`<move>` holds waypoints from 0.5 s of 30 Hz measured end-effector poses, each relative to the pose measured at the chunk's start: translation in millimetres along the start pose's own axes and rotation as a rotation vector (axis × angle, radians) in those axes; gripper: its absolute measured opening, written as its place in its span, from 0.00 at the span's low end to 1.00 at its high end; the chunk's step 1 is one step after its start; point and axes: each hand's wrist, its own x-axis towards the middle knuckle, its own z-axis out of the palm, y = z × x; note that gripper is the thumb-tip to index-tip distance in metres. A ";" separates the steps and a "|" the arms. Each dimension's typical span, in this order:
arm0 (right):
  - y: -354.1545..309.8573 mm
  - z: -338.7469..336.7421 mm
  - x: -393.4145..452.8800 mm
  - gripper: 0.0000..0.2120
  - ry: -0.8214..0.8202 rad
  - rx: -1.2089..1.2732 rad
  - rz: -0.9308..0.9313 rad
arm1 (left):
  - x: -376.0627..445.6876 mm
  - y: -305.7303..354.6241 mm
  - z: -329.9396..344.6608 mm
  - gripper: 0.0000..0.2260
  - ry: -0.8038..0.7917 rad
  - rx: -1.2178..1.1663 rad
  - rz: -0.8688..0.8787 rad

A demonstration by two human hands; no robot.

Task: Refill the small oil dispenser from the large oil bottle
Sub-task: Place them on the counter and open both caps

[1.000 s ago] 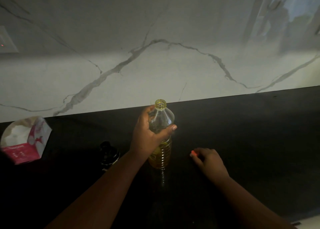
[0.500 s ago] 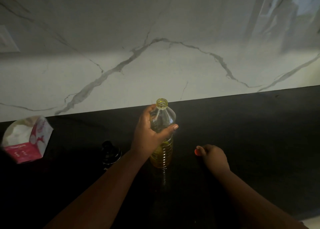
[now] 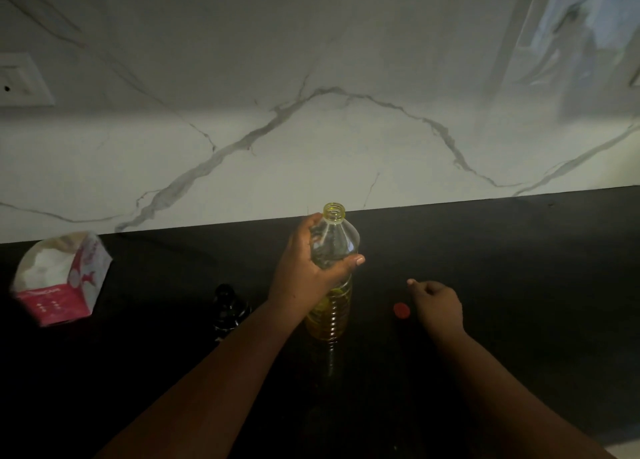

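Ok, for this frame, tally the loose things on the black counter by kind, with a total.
Bottles: 2, the uncapped large oil bottle gripped by the left hand, and the small dark dispenser
Caps: 1, the red cap lying beside the right hand
Cartons: 1, the open pink and white carton
Total: 4

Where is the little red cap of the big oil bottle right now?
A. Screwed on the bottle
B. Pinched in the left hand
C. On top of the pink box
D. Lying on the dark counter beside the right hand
D: the red cap lies on the counter just left of the right hand, and the large oil bottle has a bare open neck.
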 end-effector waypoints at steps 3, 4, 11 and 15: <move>-19.2 -5.4 -18.4 0.18 0.080 0.151 -0.029 | -2.3 3.9 -18.0 0.51 -0.079 0.161 -0.013; -29.2 -7.8 -25.4 0.17 0.116 0.206 -0.048 | -4.4 3.6 -27.0 0.51 -0.085 0.195 0.004; -132.4 -12.4 -98.9 0.08 0.452 0.320 -0.736 | -24.9 -23.8 -114.4 0.25 0.301 0.241 0.222; -171.4 27.8 -150.1 0.09 0.363 0.138 -1.238 | -41.8 -50.0 -151.2 0.34 0.262 0.331 0.041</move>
